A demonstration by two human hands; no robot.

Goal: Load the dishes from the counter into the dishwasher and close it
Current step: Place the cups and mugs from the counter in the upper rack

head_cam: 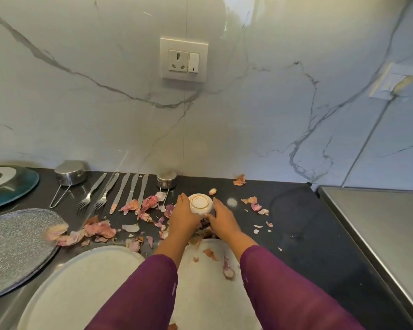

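Note:
A small white bowl (200,203) with gold rings on its base sits upside down on the black counter (308,225). My left hand (184,214) grips its left side and my right hand (222,216) holds its right side. Two forks (92,193) and three knives (129,190) lie in a row to the left. Two steel measuring cups (70,173) (166,179) stand upside down by the wall. A teal plate (7,184), a grey speckled plate (17,248) and two white plates (81,282) (208,282) lie on the near and left counter.
Pink onion peels (98,229) are scattered over the counter and on the near white plate. A marble wall with a socket (183,59) rises behind. A steel surface (386,229) adjoins the counter on the right. The dishwasher is out of view.

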